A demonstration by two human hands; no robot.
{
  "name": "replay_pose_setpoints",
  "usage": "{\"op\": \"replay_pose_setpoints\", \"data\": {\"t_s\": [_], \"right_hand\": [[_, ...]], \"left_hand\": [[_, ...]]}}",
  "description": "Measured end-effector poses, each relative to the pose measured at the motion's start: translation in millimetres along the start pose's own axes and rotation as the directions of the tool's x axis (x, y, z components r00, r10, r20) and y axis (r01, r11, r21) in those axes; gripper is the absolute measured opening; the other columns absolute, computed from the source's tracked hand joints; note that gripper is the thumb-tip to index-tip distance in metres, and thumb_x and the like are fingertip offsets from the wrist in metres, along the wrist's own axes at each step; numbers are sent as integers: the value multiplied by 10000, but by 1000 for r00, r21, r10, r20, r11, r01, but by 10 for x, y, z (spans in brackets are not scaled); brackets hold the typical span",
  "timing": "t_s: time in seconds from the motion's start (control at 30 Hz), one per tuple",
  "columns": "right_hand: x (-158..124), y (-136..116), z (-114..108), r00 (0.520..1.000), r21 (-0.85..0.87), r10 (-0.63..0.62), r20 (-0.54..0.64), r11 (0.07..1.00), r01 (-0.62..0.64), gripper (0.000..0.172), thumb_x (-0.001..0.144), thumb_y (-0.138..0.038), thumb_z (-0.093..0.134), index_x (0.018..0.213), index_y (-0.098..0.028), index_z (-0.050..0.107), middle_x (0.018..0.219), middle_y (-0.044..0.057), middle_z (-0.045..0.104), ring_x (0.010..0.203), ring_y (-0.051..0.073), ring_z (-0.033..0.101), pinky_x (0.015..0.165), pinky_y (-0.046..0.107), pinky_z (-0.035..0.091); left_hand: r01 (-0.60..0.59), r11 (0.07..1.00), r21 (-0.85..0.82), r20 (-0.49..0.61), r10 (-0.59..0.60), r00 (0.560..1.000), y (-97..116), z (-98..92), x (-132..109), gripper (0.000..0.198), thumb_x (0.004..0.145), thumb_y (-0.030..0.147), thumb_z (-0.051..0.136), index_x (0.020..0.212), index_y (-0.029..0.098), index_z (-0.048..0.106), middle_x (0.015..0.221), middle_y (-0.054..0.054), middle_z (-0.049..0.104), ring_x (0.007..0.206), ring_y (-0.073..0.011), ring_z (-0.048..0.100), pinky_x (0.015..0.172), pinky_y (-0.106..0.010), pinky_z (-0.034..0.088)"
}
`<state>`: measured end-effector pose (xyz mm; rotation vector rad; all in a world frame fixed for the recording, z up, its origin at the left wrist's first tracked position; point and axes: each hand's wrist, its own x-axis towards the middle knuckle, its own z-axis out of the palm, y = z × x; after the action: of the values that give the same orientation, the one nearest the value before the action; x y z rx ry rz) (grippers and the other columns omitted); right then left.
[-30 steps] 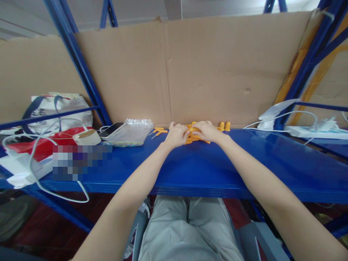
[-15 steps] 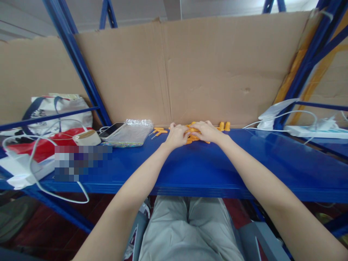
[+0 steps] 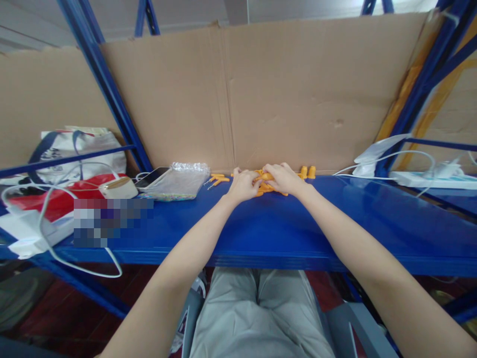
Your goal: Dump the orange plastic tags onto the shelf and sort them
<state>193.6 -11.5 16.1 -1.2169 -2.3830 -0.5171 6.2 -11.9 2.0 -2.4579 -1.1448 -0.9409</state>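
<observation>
At the back of the blue shelf, my left hand (image 3: 243,185) and my right hand (image 3: 285,179) meet over a pile of orange plastic parts (image 3: 267,190). Both hands are closed, fingers bent and fingertips on a rounded orange plastic piece (image 3: 267,176) between them. Its exact form is partly hidden by my fingers. Left of my left hand lie a few orange corkscrews (image 3: 220,180) with metal spirals showing. Two orange plastic caps (image 3: 307,172) stand upright to the right of my right hand.
A cardboard sheet (image 3: 298,94) rises behind the blue shelf (image 3: 276,233). Left are a clear plastic bag (image 3: 184,183), a phone (image 3: 153,177), a white charger block (image 3: 118,188) and looping white cables. A white power strip (image 3: 436,180) lies far right, beyond a blue post.
My right-hand fingers have shifted slightly, and more of the rounded orange piece shows between the hands. The view has tilted very slightly; the rest stays as it was.
</observation>
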Motion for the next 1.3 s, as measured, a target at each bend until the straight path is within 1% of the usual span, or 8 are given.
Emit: {"op": "replay_pose_setpoints", "data": {"t_s": [0.1,0.23,0.43,0.57,0.87,1.07,1.2,1.3], "right_hand": [[-7,-9,-16,999,41,-7,46,999,6,294,974,-321,506,1230,-208,597,1216,139,692,1116,294,609,866,380,385],[2,-37,-38,996,27,4,92,1000,-7,223,975,-296,515,1134,-216,649,1190,121,697,1122,291,608,850,375,387],[15,-60,-48,1000,-59,0,17,998,1,155,916,-214,577,1060,-180,624,1068,140,699,1090,300,589,878,383,344],[10,-59,-25,1000,-73,9,-15,997,-10,198,913,-187,545,1104,-169,590,1061,143,701,1059,293,602,871,372,342],[-18,-69,-73,990,19,31,137,999,-34,267,981,-277,496,1208,-201,614,1257,127,679,1164,291,606,887,388,410],[-10,-68,-102,995,-59,38,94,998,-32,214,934,-222,542,1122,-168,632,1139,150,696,1123,296,599,894,385,391],[-49,96,-97,991,-91,137,9,987,-136,229,909,-215,545,1116,-158,622,1107,163,688,1093,307,588,896,395,390],[-136,335,-68,944,-85,322,-68,941,-327,262,917,-281,546,1129,-155,634,1137,176,672,1096,321,579,907,424,405]], "left_hand": [[-9,1000,24,18,8,1000,-9,-14,-15,212,894,253,524,917,202,729,935,-99,776,953,-290,681,924,-493,378],[-7,999,37,41,5,999,-7,-17,-18,207,893,248,524,867,195,723,934,-102,776,956,-295,686,929,-498,373],[71,997,-23,66,-69,995,20,1,15,229,910,278,521,872,203,734,960,-82,786,972,-293,690,938,-492,365],[124,992,-40,93,-119,988,43,-17,27,262,926,310,508,883,200,742,942,-73,789,950,-284,695,942,-478,366],[102,995,15,124,-103,987,54,-53,-8,269,931,294,484,902,198,734,1020,-90,781,1042,-297,679,967,-479,333],[118,992,33,116,-121,986,49,-53,-3,319,942,344,462,871,192,733,995,-99,783,1002,-298,681,960,-474,337],[175,983,49,95,-179,979,-15,-66,-13,339,943,358,451,901,195,745,984,-98,786,981,-297,682,963,-475,342],[223,972,76,99,-230,968,-101,-72,-23,339,939,361,455,908,197,750,983,-97,787,986,-292,682,974,-470,345]]}}
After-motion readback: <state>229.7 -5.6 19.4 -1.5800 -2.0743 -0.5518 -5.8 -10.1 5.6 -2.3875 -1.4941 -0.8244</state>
